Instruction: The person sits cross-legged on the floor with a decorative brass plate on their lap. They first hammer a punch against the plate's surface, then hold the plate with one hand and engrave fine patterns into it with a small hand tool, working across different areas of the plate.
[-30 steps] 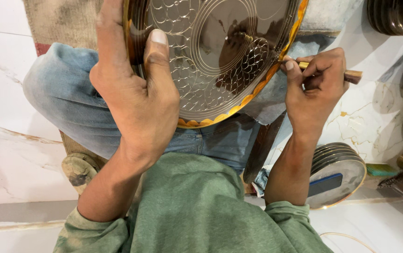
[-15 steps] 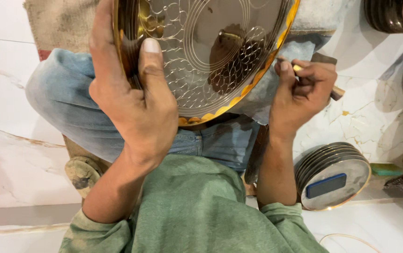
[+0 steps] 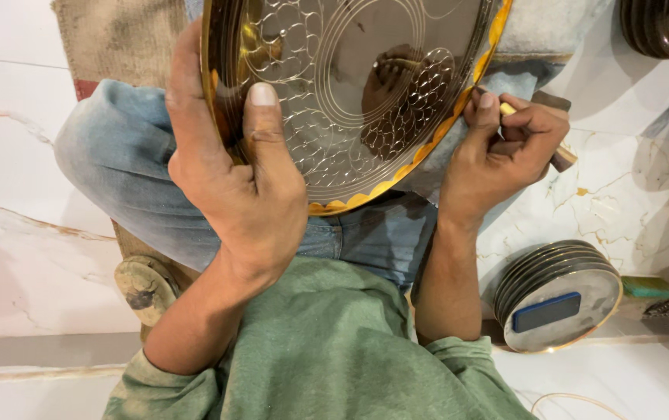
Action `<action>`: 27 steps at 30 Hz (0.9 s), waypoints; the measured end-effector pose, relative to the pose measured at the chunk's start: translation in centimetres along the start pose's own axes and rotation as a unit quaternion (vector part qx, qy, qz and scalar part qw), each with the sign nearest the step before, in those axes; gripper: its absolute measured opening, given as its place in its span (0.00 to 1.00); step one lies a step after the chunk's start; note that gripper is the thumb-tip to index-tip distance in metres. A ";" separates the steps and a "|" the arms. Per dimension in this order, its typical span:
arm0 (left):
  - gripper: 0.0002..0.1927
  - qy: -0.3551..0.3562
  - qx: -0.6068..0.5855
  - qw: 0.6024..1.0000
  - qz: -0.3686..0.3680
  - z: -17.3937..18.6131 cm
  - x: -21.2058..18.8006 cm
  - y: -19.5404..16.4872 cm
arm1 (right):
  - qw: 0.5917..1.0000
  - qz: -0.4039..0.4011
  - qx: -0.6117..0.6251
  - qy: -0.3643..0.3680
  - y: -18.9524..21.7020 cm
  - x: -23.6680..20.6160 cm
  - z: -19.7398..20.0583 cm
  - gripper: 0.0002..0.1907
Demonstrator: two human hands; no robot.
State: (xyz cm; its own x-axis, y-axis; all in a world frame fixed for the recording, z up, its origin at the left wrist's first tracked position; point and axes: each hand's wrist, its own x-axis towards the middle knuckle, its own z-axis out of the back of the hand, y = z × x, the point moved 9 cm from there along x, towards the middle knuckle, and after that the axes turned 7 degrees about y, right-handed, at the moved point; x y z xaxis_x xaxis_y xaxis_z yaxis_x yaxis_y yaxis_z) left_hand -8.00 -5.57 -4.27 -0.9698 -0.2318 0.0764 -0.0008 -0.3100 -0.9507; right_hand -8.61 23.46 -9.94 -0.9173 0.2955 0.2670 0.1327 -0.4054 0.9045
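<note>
While the left hand gripped the engraved brass plate tilted over the lap, the right hand pinched a wooden-handled tool at the plate's scalloped rim. Edge engraving seemed underway; continuing would likely need the plate turned.

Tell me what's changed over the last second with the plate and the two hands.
The right hand with its wooden-handled tool has slid up along the engraved metal plate's gold rim. The view drifted a little, so the stack of plates on the floor shows more fully. Unchanged: the left hand keeps its grip on the plate's left edge, thumb on the face.
</note>
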 end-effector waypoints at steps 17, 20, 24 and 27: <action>0.22 -0.004 0.012 1.000 0.008 0.1 0.0 0.1 | 0.982 0.046 -0.131 0.128 1.7 1.3 0.3 0.21; 0.22 -0.008 0.017 1.000 0.003 0.2 0.0 0.2 | 0.979 0.034 -0.140 0.142 1.7 1.3 0.4 0.19; 0.24 -0.012 0.022 1.000 0.002 0.2 -0.2 0.1 | 0.976 0.029 -0.131 0.170 2.1 1.5 0.3 0.18; 0.25 -0.012 0.019 1.000 0.002 0.1 -0.2 0.1 | 0.973 0.027 -0.127 0.191 2.1 1.7 0.1 0.19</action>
State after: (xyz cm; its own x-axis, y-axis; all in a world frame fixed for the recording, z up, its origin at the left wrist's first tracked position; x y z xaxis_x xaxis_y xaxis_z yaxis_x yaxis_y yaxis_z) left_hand -7.76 -5.67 -4.32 -0.9635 -0.2552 0.0806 0.0127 -0.3445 -0.9387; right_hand -9.88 23.24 -7.56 -0.9907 -0.0548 0.1246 0.1313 -0.6261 0.7686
